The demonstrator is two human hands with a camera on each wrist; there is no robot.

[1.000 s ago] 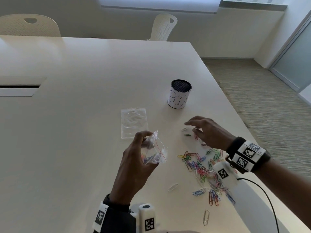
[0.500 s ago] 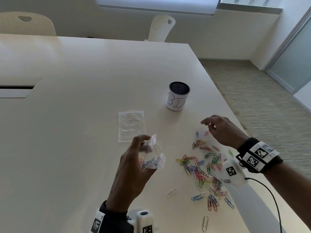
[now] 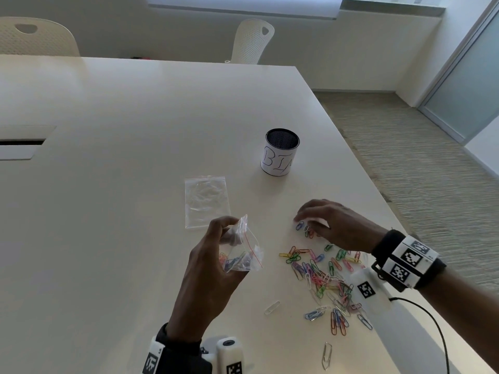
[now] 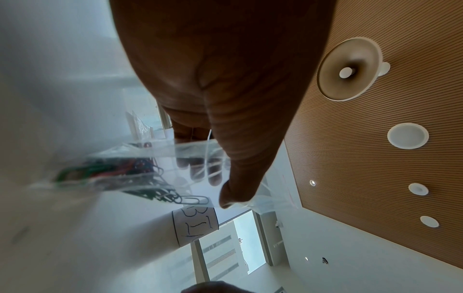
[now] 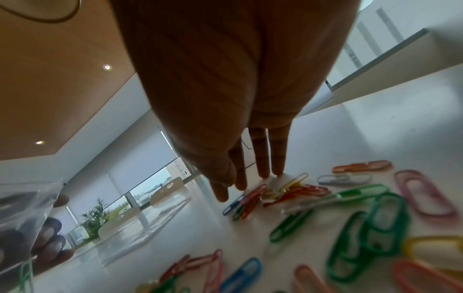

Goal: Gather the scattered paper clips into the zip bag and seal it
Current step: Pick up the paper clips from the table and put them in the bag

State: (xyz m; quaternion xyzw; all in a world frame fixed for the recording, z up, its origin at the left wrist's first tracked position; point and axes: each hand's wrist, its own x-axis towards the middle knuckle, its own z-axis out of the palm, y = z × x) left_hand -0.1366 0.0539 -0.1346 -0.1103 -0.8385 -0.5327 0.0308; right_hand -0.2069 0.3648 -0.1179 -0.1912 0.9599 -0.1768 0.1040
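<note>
The left hand [image 3: 216,268] is sitting at lower centre of the head view, raised off the white surface [image 3: 108,211], with its thumb and fingers pinching a small clear zip bag [image 3: 243,252] near the bag's mouth. The bag is carrying a red line along its top and is holding a few coloured paper clips at its bottom. In the left wrist view the thumb [image 4: 240,168] is pressing on the plastic while fingertips are showing through the zip bag [image 4: 155,170] from behind.

The right hand [image 3: 334,225] is reaching in from the right of the head frame, fingers extended and loosely spread, held together over nothing. In the right wrist view its fingertips [image 5: 263,170] are touching or just above the surface at the far edge of the scattered paper clips [image 5: 350,208]; which of the two cannot be told. The main heap of scattered paper clips [image 3: 324,279] is lying at lower right centre of the head view, between the two hands and nearer the right wrist, with single clips lying apart toward the bottom edge.

A second, flat empty clear bag [image 3: 206,201] is lying at the frame's centre, just above the left hand. A mesh cup with a handwritten paper label [image 3: 279,152] is standing upright above and right of it. Two white chairs [image 3: 251,41] are standing beyond the surface at the top.
</note>
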